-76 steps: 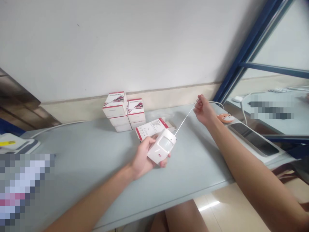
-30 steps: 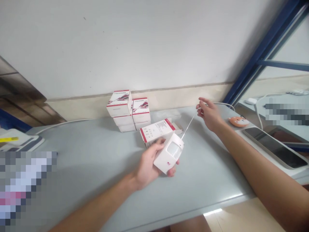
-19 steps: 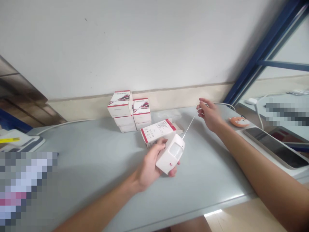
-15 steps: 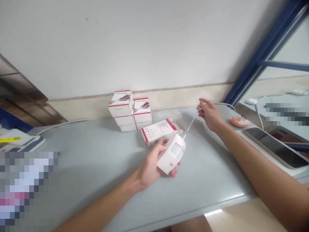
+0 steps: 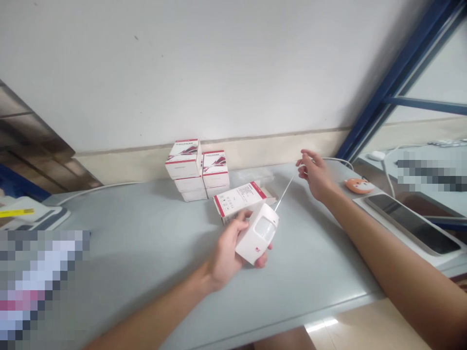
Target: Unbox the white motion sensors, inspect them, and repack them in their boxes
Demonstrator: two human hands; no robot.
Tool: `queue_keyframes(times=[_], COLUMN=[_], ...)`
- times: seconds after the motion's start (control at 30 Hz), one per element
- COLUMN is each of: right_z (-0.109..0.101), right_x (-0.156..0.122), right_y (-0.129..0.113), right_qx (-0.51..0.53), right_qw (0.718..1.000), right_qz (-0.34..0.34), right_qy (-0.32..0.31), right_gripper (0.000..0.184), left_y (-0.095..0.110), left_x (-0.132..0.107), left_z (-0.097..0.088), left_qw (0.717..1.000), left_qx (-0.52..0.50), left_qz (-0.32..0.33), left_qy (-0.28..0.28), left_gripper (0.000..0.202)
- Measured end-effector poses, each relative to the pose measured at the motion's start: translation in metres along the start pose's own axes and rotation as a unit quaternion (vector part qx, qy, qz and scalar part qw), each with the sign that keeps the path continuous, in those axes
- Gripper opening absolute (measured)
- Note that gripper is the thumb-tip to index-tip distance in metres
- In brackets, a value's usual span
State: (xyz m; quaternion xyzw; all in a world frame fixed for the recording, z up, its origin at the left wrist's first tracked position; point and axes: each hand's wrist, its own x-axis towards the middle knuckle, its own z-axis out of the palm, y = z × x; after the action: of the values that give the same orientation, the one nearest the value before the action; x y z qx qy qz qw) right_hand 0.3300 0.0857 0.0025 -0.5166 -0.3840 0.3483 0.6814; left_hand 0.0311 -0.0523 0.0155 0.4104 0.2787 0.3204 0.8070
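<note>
My left hand (image 5: 226, 250) is wrapped around a white motion detector (image 5: 251, 240), whose translucent window and small red mark face up. A thin white antenna (image 5: 285, 193) sticks out from the detector's top, slanting up to the right. At its far end, my right hand (image 5: 314, 174) pinches the antenna between thumb and finger, the other fingers loosely curled. Just behind the detector lies a white and red carton (image 5: 239, 198) with its flap open towards the right.
Several small white and red boxes (image 5: 186, 169) are stacked near the wall. To the right lie an orange animal-faced item (image 5: 359, 185) and a dark-screened phone (image 5: 412, 223). A white device (image 5: 38, 214) with a yellow strip stands at left. A blue-framed mirror or pane (image 5: 379, 109) leans at right.
Both hands keep their grip on the detector and its antenna, nearly still. The view has shifted slightly.
</note>
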Motion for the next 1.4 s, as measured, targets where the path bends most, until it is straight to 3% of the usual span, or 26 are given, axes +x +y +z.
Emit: queue_keyframes(times=[0.17,0.33,0.53,0.77,1.0,1.1,1.2,1.3,1.4], right_z=[0.001,0.002,0.019,0.050,0.067,0.062,0.048,0.032,0.022], right_x=[0.001,-0.001,-0.027,-0.086,-0.126,-0.116,-0.085,-0.053,-0.036], right_y=[0.003,0.003,-0.013,-0.041,-0.045,-0.045,-0.034,-0.011,0.012], right_qx=[-0.016,-0.035,-0.056,-0.110,-0.088,-0.108,-0.151,-0.295,-0.349], right_qw=[1.000,0.998,0.995,0.977,0.939,0.943,0.966,0.937,0.900], right_qz=[-0.021,-0.046,-0.070,-0.058,-0.032,-0.045,-0.089,-0.153,-0.164], right_qy=[0.003,-0.007,-0.050,-0.173,-0.330,-0.311,-0.192,-0.107,-0.206], right_gripper=[0.043,0.046,0.041,0.040,0.043,0.050,0.046,0.035,0.032], left_y=[-0.001,0.002,0.005,0.027,0.034,0.034,0.039,0.050,0.058], left_x=[-0.001,0.000,-0.001,-0.004,-0.004,-0.001,0.002,0.003,0.005], left_z=[-0.001,0.000,0.000,0.008,0.008,0.007,0.003,-0.006,-0.015], left_qw=[1.000,1.000,0.999,0.994,0.988,0.986,0.981,0.971,0.963], left_qx=[-0.021,-0.024,-0.041,-0.059,-0.061,-0.062,-0.072,-0.103,-0.140], left_qz=[0.009,-0.008,0.009,0.073,0.125,0.136,0.160,0.185,0.195], left_qy=[-0.010,0.005,-0.003,0.048,0.065,0.075,0.088,0.110,0.124], left_gripper=[0.045,0.038,0.032,0.044,0.046,0.045,0.042,0.039,0.033])
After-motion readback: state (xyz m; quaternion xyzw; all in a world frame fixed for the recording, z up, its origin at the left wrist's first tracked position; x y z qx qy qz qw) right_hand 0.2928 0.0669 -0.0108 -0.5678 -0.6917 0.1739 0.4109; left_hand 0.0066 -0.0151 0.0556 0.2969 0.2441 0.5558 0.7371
